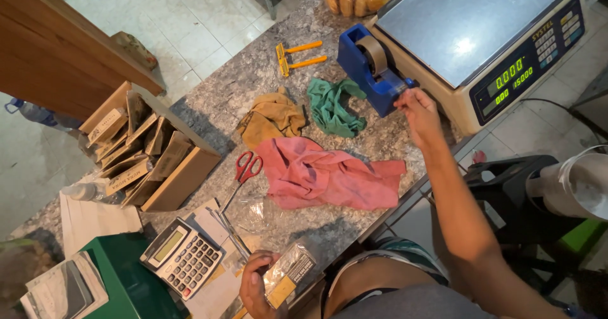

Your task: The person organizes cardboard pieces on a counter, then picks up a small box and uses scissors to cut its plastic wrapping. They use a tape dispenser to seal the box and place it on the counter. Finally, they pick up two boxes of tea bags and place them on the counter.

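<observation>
- The right hand (418,107) is pinched on the tape end at the blue tape dispenser (370,72), far right beside the digital scale (481,37)
- The strip is best drawn level, then snapped down across the cutter (judged)
- A crinkly clear packet (290,273) is gripped in the left hand (256,287), near edge
- Soft crumpled pink cloth (323,176) lies between, on speckled granite counter (234,85)

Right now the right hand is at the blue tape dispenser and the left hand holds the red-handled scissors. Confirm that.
Not quite. The right hand is at the blue tape dispenser, but the left hand holds a small clear-wrapped packet, not the scissors. The red-handled scissors lie untouched on the counter beside the pink cloth, as the head view shows.
</observation>
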